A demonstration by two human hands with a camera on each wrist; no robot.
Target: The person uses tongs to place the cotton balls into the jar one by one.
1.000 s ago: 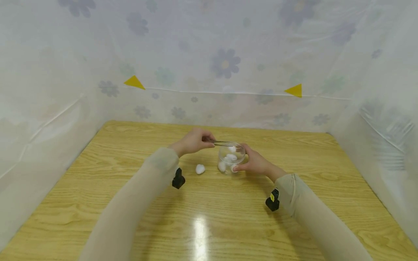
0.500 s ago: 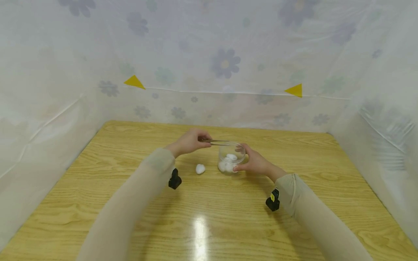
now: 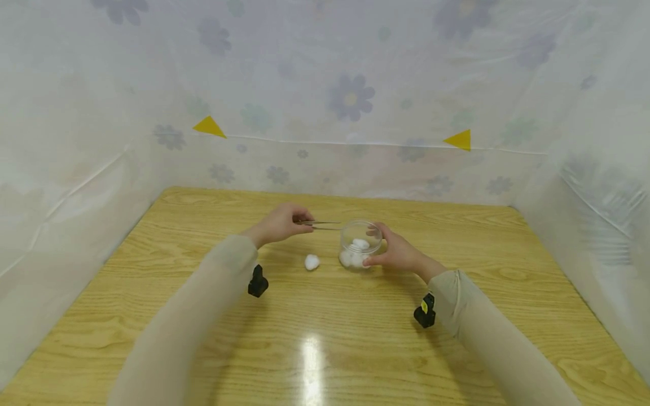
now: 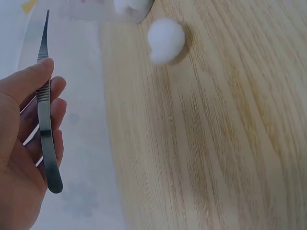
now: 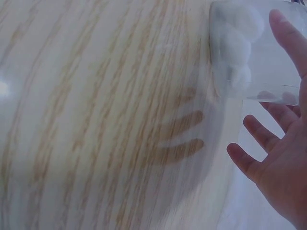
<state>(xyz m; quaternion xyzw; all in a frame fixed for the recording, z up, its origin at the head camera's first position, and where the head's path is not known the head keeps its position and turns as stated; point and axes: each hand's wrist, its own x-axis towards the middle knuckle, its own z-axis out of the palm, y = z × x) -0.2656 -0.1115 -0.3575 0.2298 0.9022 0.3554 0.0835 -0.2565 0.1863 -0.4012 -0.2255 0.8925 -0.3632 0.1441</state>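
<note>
Pinching metal tweezers (image 3: pixel 321 224), left hand (image 3: pixel 278 224) has thumb and fingers curled round the handle, tips empty and just short of the clear jar (image 3: pixel 359 244) rim. Right hand (image 3: pixel 398 252) grips the jar's side, thumb and fingers wrapped on it, toward the far middle of the table (image 3: pixel 325 338). Several cotton balls sit inside; one loose cotton ball (image 3: pixel 312 262) lies on the wood just left of the jar. Risks: tweezers likely squash or drop the soft ball; a bumped jar could tip if the grip loosens.
</note>
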